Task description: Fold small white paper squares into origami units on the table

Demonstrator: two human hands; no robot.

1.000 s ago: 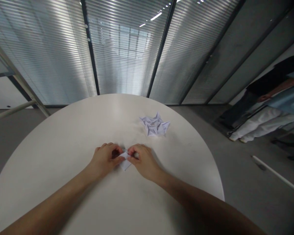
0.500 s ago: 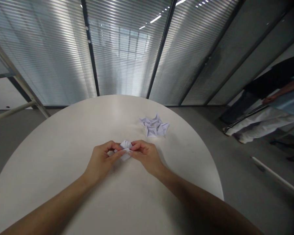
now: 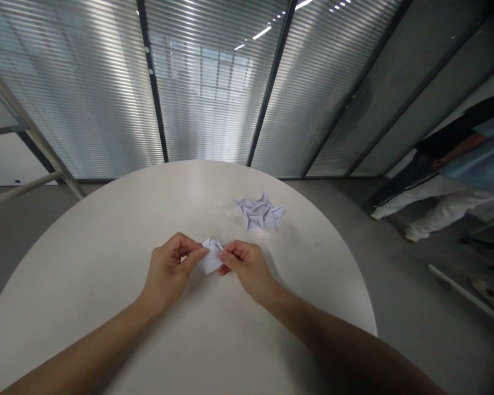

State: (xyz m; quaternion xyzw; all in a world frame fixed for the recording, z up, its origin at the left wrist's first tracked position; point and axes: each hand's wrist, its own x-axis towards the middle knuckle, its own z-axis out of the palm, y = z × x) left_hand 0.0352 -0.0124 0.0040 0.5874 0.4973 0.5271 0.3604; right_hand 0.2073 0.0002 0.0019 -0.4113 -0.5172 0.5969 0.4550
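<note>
A small folded piece of white paper [image 3: 212, 260] is pinched between my two hands, just above the table top. My left hand [image 3: 173, 265] grips its left edge with thumb and forefinger. On the opposite edge, my right hand [image 3: 247, 269] has its thumb on the front, with the fingers curled behind. Folds show along the paper's upper edge. Beyond my right hand lies a star-shaped origami piece of white paper [image 3: 260, 212] with several raised points, touching neither hand.
The round white table [image 3: 156, 192] has its curved edge to the far side and right. Behind it stands a glass partition with blinds [image 3: 214, 109]. A pale metal frame [image 3: 37, 184] is at the left. Two people [image 3: 453, 170] stand at the right.
My thumbs have moved apart to the paper's side edges, and its front face now lies flatter and more exposed. The people at the right have shifted slightly. The star-shaped piece has not moved.
</note>
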